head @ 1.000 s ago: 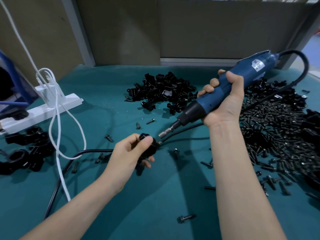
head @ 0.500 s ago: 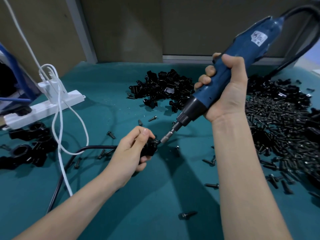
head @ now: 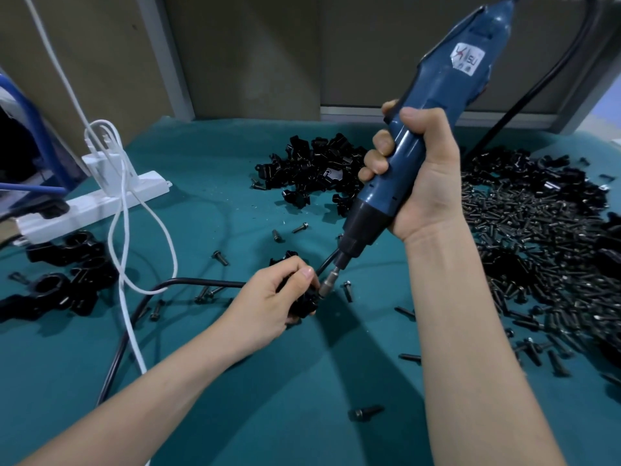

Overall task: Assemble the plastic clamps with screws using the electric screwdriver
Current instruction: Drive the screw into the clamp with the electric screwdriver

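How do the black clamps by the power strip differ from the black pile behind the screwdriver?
The clamps by the power strip are a few pieces showing closed round rings; the pile behind the screwdriver is many open-ended pieces. The clamps lie side by side at the left edge; the pile is heaped at mid-table. Both are black, on the teal cloth.

White power strip (head: pixel 77 215) on teal cloth (head: pixel 235 415), white charger (head: pixel 104 169) plugged into it, white cable (head: pixel 174 260) looping forward
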`<state>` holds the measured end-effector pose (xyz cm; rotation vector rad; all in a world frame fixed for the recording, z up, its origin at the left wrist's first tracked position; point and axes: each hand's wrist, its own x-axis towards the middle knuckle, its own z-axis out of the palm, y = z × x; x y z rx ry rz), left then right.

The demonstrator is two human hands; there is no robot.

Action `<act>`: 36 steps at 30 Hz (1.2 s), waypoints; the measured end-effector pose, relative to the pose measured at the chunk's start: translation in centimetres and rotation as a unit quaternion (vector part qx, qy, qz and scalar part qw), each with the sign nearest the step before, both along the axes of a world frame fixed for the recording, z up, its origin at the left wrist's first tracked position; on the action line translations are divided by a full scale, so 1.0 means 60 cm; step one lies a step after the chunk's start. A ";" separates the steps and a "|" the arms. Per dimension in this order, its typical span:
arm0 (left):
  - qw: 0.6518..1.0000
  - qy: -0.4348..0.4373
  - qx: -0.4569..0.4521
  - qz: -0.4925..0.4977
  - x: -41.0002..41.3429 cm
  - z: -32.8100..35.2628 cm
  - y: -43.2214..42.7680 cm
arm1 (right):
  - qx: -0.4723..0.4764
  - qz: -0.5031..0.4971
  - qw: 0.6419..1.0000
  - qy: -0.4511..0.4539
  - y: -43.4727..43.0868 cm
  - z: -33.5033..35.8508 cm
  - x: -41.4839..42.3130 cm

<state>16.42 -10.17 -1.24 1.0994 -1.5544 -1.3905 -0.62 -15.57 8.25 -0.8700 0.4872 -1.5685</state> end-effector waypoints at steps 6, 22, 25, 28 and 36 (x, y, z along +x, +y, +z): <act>1.000 -0.015 0.017 -0.009 0.003 -0.003 -0.005 | -0.012 0.016 1.000 -0.019 0.000 -0.002 -0.001; 0.992 0.051 0.114 0.031 0.009 0.001 -0.007 | -0.004 0.006 0.998 -0.063 0.000 0.002 -0.008; 0.990 0.059 0.127 0.034 0.007 0.004 -0.005 | 0.002 -0.001 0.998 -0.059 0.001 0.001 -0.007; 0.981 0.082 0.171 0.030 0.010 0.010 -0.005 | -0.001 0.005 0.998 -0.069 0.000 0.002 -0.005; 0.963 0.061 0.259 -0.049 0.013 0.021 0.003 | 0.005 0.069 0.995 -0.076 -0.001 0.000 -0.004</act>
